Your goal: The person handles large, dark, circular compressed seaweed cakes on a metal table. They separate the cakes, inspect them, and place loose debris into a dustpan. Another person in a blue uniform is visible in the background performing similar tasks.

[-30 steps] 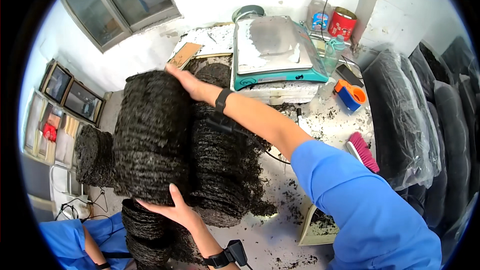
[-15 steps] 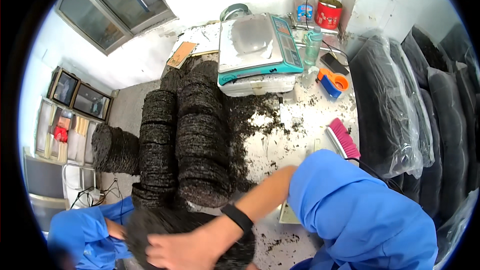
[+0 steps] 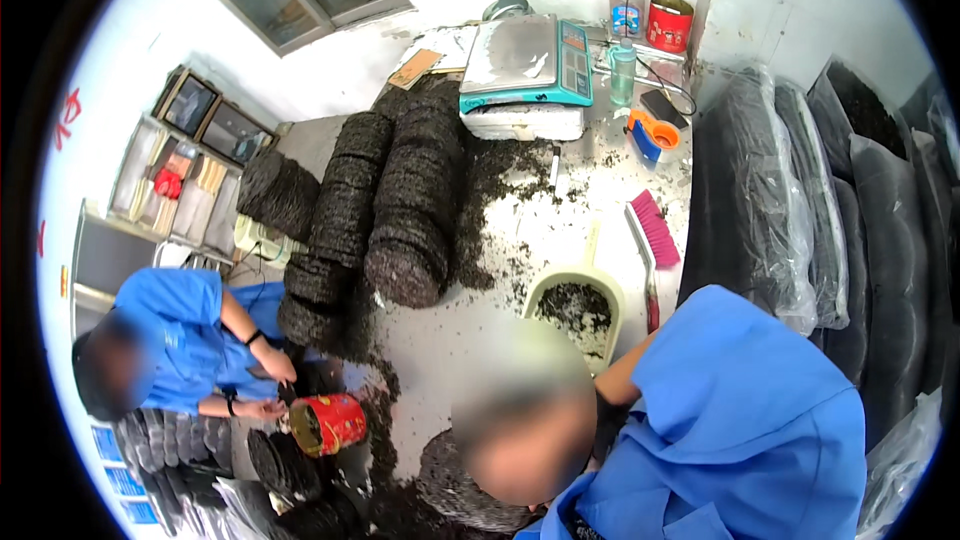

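A blurred patch covers much of the lower middle, where my right arm in a blue sleeve comes down. My right hand [image 3: 522,455] seems to lie inside that patch, at a dark, rough cake [image 3: 445,480] of flaky material; its fingers and grip cannot be made out. I cannot make out my left hand. Just above, a pale dustpan [image 3: 555,305] holds dark scraps, beside a pink brush [image 3: 648,230]. Stacked dark round cakes [image 3: 410,200] lie in rows behind, left of a teal scale [image 3: 520,60] on a white block.
A co-worker [image 3: 175,330] in blue at the left has both hands near a red tin [image 3: 335,425]. Tall black bags [image 3: 880,270] in plastic line the right side. A bottle [image 3: 622,80], a phone [image 3: 660,110] and an orange tape dispenser [image 3: 655,135] sit at the table's back right.
The big cake I held up over the rows has moved down to the bottom middle, my right arm with it. The view has shifted, showing more of the co-worker and the red tin.
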